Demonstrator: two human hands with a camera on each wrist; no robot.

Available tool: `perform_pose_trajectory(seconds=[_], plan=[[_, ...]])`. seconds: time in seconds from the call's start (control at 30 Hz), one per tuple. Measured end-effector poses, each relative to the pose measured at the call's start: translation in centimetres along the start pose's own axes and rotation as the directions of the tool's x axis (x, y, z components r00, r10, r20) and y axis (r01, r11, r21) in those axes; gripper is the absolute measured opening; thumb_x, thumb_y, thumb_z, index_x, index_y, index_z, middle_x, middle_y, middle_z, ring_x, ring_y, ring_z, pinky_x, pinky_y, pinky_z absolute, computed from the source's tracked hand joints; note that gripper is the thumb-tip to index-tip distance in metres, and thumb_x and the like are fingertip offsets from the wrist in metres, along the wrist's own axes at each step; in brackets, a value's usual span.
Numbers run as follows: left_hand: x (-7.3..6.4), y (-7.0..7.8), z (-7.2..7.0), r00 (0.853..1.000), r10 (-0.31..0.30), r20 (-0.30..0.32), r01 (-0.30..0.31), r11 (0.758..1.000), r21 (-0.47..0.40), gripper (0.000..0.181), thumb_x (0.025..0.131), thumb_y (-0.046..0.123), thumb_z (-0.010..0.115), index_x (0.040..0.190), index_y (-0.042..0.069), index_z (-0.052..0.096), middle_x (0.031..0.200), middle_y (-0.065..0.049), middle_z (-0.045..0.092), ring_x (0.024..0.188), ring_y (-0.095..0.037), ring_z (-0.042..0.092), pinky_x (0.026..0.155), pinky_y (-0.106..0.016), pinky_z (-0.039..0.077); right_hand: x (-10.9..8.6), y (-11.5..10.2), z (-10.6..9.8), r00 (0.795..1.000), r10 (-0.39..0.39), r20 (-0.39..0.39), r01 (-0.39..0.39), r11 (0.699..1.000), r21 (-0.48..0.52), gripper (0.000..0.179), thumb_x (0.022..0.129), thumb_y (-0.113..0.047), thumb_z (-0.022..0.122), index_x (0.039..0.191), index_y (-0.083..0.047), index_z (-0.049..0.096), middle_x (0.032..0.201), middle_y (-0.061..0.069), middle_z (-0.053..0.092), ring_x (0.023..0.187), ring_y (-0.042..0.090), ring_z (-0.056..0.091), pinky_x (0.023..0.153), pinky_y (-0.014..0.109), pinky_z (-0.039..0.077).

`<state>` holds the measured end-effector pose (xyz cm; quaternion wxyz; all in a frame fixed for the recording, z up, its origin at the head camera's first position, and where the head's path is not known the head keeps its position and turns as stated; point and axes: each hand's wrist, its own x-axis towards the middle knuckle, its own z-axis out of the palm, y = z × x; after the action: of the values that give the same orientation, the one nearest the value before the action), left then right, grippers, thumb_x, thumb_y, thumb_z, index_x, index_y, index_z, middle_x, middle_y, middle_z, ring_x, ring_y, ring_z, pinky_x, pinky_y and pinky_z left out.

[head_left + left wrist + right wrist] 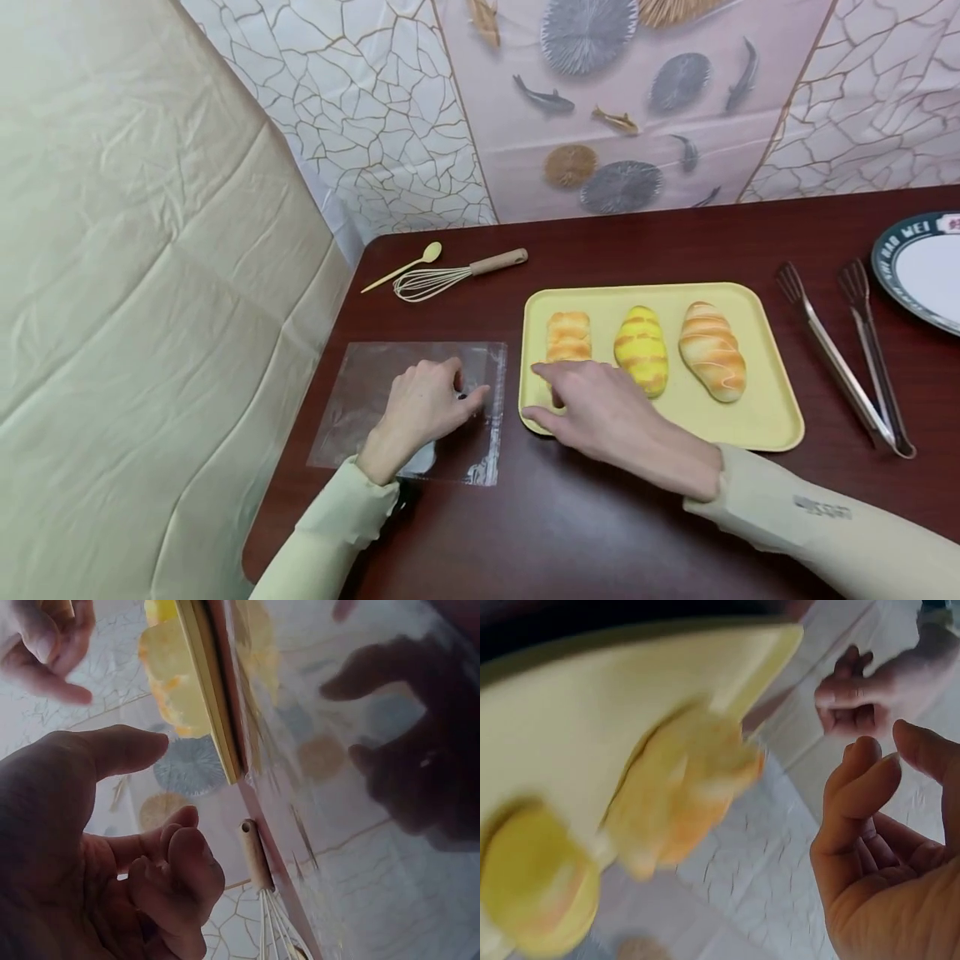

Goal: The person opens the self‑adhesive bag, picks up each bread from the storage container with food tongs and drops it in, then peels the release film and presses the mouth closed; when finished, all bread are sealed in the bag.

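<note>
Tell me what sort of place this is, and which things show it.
Probably a makeshift bakery or kitchen set-up: a tray holds three bread-like pieces, tongs and a whisk lie nearby, and creased printed cloth hangs behind.

A kitchen-like or dining corner; the kind of building cannot be told. Printed cloth [517,142] hangs behind the far edge of the dark table [562,533], creased cream sheeting [150,250] along its left. What suggests it: a whisk [498,262] and spoon [432,252] near the far left corner, a tray [757,417] of breads [641,346], tongs [847,375] and a letter-rimmed plate [933,271] right of them.
</note>
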<state>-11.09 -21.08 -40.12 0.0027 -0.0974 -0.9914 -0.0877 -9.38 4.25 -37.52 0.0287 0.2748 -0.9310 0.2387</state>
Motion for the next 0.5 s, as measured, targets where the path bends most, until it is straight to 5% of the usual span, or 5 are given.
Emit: perform_pose_trajectory(seconds=[0.27,0.5], plan=[[-0.1,-0.3,0.7,0.999,-0.013,0.047,0.013,1.000,-0.001,0.041,0.097,0.042,0.078,0.073,0.016,0.058,0.059,0.002,0.052,0.051,-0.016,0.049,0.046,-0.030,0.035,2.0,-2.0,3.4,0.992,-0.068,0.103,0.068,0.998,0.004,0.042,0.091,-0.036,0.088,0.118,-0.005,0.078,0.079,0.002,0.072,0.070,0.019,0.069,0.058,0.036,0.055],[0.1,-0.6,0.8,0.995,-0.017,0.101,0.016,1.000,0.004,0.041,0.100,0.038,0.075,0.072,0.016,0.055,0.061,0.001,0.052,0.054,-0.019,0.052,0.050,-0.032,0.036,2.5,-3.2,5.4,0.982,-0.052,0.180,0.052,0.999,0.001,0.034,0.088,-0.037,0.091,0.091,-0.007,0.073,0.076,0.006,0.070,0.067,0.027,0.069,0.058,0.043,0.056]])
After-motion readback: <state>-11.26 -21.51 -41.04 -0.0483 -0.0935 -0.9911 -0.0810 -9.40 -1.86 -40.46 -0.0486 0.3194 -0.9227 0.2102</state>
